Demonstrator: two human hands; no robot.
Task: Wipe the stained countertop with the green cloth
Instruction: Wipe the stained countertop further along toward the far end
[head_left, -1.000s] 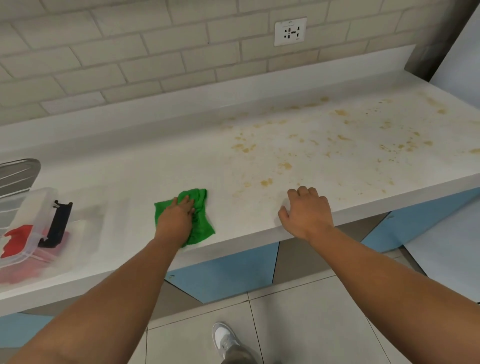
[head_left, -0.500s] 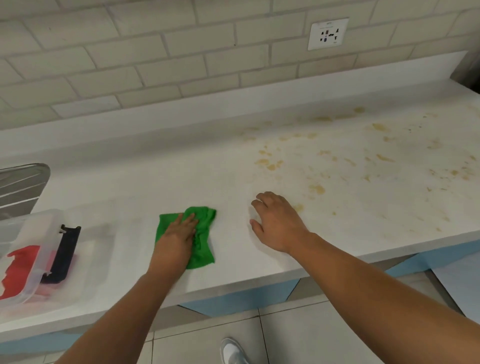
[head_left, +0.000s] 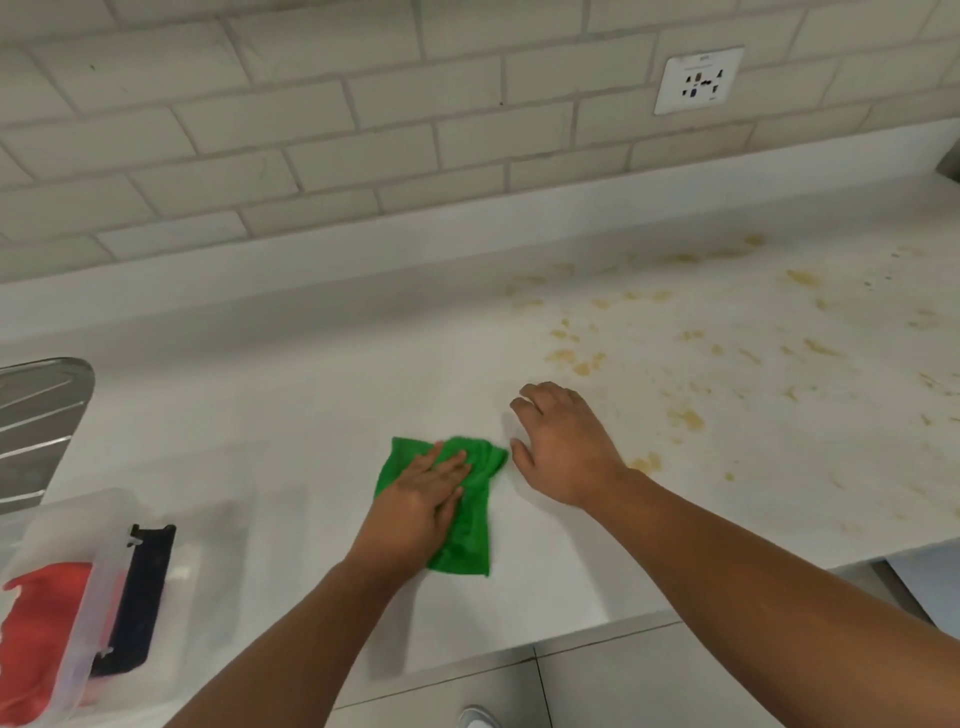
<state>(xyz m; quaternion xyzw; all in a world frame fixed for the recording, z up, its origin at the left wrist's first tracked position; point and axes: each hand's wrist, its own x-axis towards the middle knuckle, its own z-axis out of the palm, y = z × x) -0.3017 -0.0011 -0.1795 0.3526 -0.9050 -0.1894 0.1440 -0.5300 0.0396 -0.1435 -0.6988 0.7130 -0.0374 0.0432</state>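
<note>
My left hand (head_left: 421, 504) presses flat on the green cloth (head_left: 462, 519), now slid right toward the stains (head_left: 576, 361); my right hand (head_left: 558, 447) rests splayed on the counter (head_left: 311, 395), wiping barely begun.

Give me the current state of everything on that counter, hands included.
green cloth: crumpled, flat on counter, pinned under left hand
left hand: palm down, open, pressing cloth
right hand: open, resting flat on counter, empty
countertop: yellow-brown stains on right part, not yet wiped
clear plastic bin: open, holding red and dark items
wall socket: nothing plugged in
</note>
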